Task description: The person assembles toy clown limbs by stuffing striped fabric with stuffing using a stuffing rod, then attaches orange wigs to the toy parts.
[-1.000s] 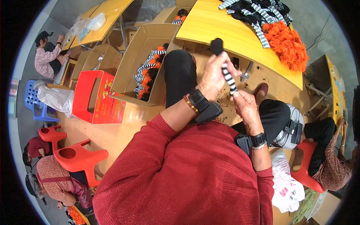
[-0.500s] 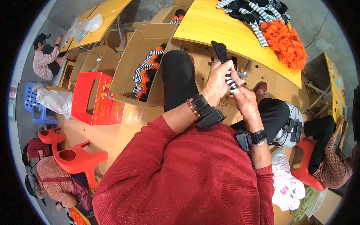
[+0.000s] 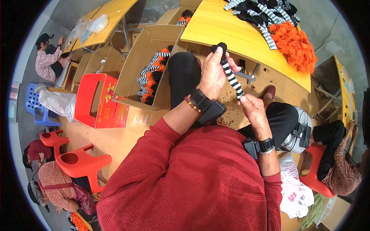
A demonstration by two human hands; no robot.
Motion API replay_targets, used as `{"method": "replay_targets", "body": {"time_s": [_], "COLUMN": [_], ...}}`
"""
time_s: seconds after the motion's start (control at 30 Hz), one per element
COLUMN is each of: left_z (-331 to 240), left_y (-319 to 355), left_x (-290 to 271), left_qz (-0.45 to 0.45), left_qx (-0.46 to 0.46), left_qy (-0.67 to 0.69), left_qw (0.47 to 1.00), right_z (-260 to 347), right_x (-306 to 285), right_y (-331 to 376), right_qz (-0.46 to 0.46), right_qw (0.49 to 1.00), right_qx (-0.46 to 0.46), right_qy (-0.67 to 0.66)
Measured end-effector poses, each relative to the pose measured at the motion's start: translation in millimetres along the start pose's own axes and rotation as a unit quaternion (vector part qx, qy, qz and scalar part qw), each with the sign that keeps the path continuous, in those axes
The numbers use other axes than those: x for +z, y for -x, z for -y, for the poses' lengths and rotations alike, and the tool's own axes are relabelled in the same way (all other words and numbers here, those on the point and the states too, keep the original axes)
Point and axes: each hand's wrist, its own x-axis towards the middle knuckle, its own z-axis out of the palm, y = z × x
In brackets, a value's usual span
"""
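Observation:
Between my two hands stretches a black-and-white striped knitted tube (image 3: 232, 79) with a bulging black end, like a small stuffed sock or doll leg. My left hand (image 3: 212, 73) grips it just below the black end, thumb on top and the other fingers partly spread behind. At the lower striped tip, my right hand (image 3: 254, 109) pinches it between thumb and fingers. The tube hangs slanted over the floor between my knees, its stripes mostly in plain sight.
A yellow table (image 3: 227, 27) stands ahead, bearing fluffy orange pieces (image 3: 295, 48) and a striped-and-black knitted pile (image 3: 256, 15). Left of my knee, a cardboard box (image 3: 129, 65) holds several striped, orange-trimmed pieces. Beyond are a red box (image 3: 86, 102) and red stools (image 3: 81, 161). Other people sit at both sides.
My left hand has moved up and left along the tube toward its black end, away from my right hand. More of the striped length now shows, pulled straight.

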Motion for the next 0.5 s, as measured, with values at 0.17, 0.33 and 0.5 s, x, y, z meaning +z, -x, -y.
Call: {"method": "replay_targets", "body": {"time_s": [0.17, 0.33, 0.5], "left_z": [8, -14, 7], "left_y": [2, -2, 4], "left_x": [13, 9, 7], "left_qz": [0.017, 0.045, 0.052], "left_qx": [0.0, -0.004, -0.023], "left_qy": [-0.031, -0.047, -0.046], "left_qw": [0.999, 0.998, 0.997], "right_z": [5, 13, 7], "right_x": [12, 5, 6], "right_y": [-16, -11, -12], "right_qz": [-0.032, -0.01, -0.019], "right_qw": [0.999, 0.999, 0.998], "right_qx": [-0.041, -0.037, -0.05], "right_qy": [-0.005, -0.011, 0.021]}}
